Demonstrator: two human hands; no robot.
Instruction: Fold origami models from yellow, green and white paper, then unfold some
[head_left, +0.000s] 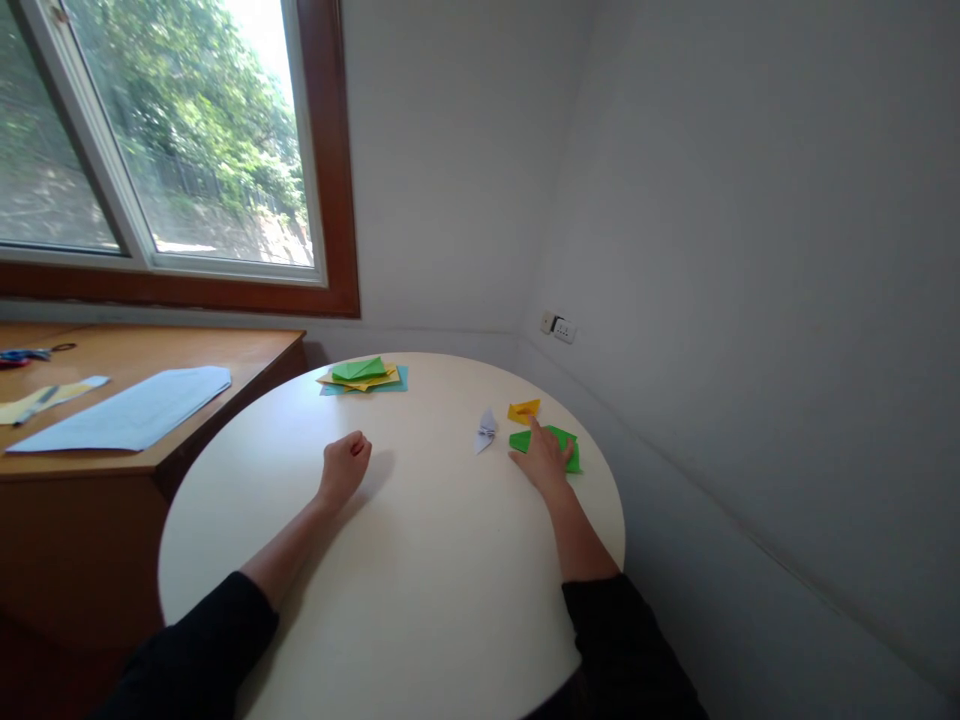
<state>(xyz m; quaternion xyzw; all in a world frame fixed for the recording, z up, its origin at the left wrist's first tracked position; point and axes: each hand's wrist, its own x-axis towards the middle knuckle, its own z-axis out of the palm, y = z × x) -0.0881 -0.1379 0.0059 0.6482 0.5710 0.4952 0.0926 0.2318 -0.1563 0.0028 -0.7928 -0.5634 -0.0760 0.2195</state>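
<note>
Over the right side of the round white table (420, 560), my right hand (544, 462) reaches onto a green folded paper (571, 455), its fingers spread. Just beyond the fingertips lies a small orange-yellow folded paper (522, 410). To the left of that hand rests a small white folded paper (486, 432) with pleats at its middle. My left hand (346, 466) is curled into a fist above the table's left half, and whether anything is inside it is hidden. Farther back sits a stack of papers (364, 383) in blue and yellow, topped by a green folded piece (360, 369).
A wooden desk (262, 350) stands at the left with large white sheets (142, 410), a yellow paper (45, 402) and blue-handled scissors (22, 355). Walls (720, 250) close in behind and to the right, with a socket (564, 330) near the corner. A window (180, 130) is at upper left.
</note>
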